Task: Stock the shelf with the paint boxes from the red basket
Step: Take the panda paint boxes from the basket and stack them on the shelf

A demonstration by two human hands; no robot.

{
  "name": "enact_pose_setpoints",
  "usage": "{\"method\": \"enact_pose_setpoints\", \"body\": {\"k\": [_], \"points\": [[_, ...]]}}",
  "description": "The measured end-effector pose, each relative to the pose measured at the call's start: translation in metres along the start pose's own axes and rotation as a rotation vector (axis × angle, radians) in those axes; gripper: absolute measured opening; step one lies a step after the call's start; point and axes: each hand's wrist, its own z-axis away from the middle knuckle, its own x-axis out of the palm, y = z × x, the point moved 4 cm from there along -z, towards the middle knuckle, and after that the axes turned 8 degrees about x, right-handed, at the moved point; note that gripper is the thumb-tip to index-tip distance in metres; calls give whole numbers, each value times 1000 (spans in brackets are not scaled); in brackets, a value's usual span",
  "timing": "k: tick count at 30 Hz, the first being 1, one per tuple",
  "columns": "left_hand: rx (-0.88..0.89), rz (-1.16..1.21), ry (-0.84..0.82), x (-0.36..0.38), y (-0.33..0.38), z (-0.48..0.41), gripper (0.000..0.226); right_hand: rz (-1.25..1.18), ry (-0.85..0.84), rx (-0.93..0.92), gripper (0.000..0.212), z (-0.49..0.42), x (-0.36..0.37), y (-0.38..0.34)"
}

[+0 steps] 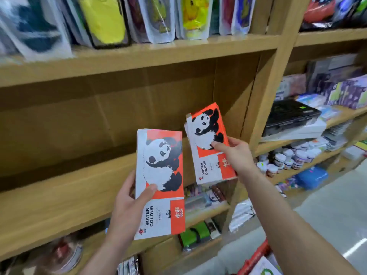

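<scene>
My left hand (129, 203) grips a flat paint box (160, 175), orange and white with a panda and the words WATER COLOUR, held upright in front of the wooden shelf (65, 197). My right hand (236, 153) holds a second panda paint box (208, 143), possibly a thin stack, tilted and closer to the shelf's right upright. Both boxes hover above the bare shelf board. A corner of the red basket (256, 259) shows at the bottom right, with a white box inside it.
The shelf above holds hanging plastic packets (103, 18). To the right, past the wooden upright (264, 80), shelves carry a black case (292, 114), small paint jars (288, 157) and boxes. Lower shelves hold packaged goods (198, 233). Pale floor lies at the right.
</scene>
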Motion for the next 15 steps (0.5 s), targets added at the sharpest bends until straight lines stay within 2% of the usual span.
{"method": "enact_pose_setpoints", "body": {"k": [6,9,11,13,15], "points": [[-3,38,2,-18,-1,-53,38,100,-26,232,38,-64,28,2],[-17,50,17,-16,-5,-69,37,307,-26,261,43,-83,25,3],[-24,59,29,-10,-5,-76,36,479,44,179,43,-90,20,-1],[-16,64,26,-1,-3,-80,34,600,202,5,44,-85,12,-12],[-7,78,29,10,3,-83,35,546,291,-204,34,-61,11,-25]]}}
